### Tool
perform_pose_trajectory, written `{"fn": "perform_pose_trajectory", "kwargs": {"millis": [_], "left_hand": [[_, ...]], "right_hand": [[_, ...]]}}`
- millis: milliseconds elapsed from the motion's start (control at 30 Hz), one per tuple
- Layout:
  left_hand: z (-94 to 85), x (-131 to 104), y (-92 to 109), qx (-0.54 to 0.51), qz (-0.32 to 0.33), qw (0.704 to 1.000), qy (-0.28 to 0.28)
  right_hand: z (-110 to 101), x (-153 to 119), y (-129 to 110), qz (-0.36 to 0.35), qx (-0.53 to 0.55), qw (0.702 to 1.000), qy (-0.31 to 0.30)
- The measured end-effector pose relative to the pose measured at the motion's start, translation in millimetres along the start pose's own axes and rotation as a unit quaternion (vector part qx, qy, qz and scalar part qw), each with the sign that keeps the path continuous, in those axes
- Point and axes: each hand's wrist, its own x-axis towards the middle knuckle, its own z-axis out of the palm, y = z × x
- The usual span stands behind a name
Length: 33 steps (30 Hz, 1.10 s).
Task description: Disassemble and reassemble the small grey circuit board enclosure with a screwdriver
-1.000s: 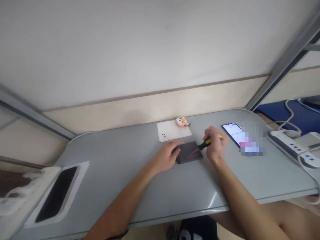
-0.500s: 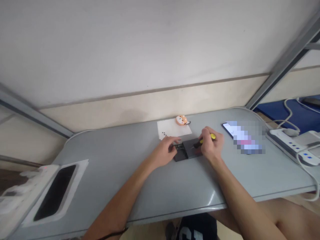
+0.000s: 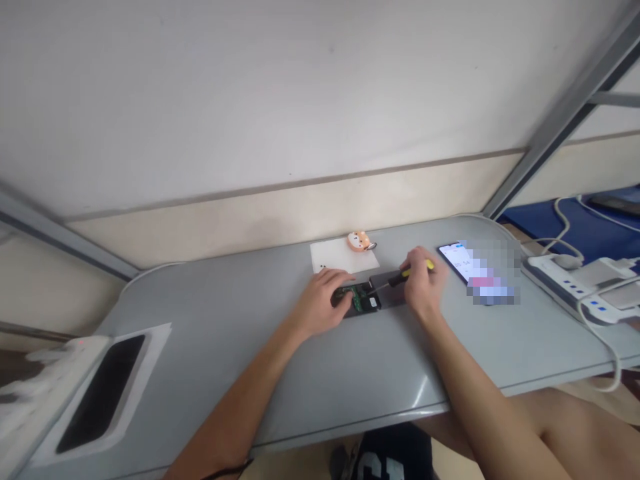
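A flat dark case [image 3: 389, 277] lies open on the table, with a green circuit board [image 3: 358, 298] showing at its left part. Around the left end of the case, my left hand [image 3: 323, 300] is closed, thumb near the board and fingers over the far edge. My right hand [image 3: 424, 283] grips a yellow and black screwdriver [image 3: 399, 277]. The screwdriver's thin shaft points left, its tip at the board's right side; whether it touches is too small to tell. The part of the case under my left fingers is hidden.
Behind the case lie a white paper [image 3: 327, 255] with small dark screws [image 3: 323, 267] and an orange animal-faced case [image 3: 359, 241]. A lit phone [image 3: 457, 260] and power strip [image 3: 565, 287] sit right. Another dark phone [image 3: 103, 393] lies left.
The screwdriver tip has moved left from the dark plate to the circuit board. More of the green board now shows, and my left hand has shifted slightly around the case.
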Motion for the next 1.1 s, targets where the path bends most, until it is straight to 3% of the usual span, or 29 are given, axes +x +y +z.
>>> {"fn": "perform_pose_trajectory", "kwargs": {"millis": [100, 300, 600, 833, 1100], "left_hand": [[1.9, -2.0, 8.8, 0.008, 0.012, 0.999, -0.037], [5.2, -4.7, 7.5, 0.018, 0.021, 0.996, -0.089], [5.9, -3.4, 4.5, 0.018, 0.025, 0.997, -0.074], [4.1, -4.8, 1.4, 0.019, 0.033, 0.996, -0.083], [-0.8, -3.8, -7.3, 0.011, 0.036, 0.997, -0.071]], "right_hand": [[2.6, -3.6, 1.2, 0.001, -0.013, 0.999, -0.039], [1.8, -5.6, 2.5, -0.033, -0.034, 0.998, -0.049], [2.3, -7.1, 2.0, -0.028, -0.034, 0.999, -0.02], [1.1, -5.6, 3.9, 0.004, -0.026, 0.999, -0.045], [11.2, -12.2, 3.3, -0.049, 0.006, 0.996, -0.076]]}}
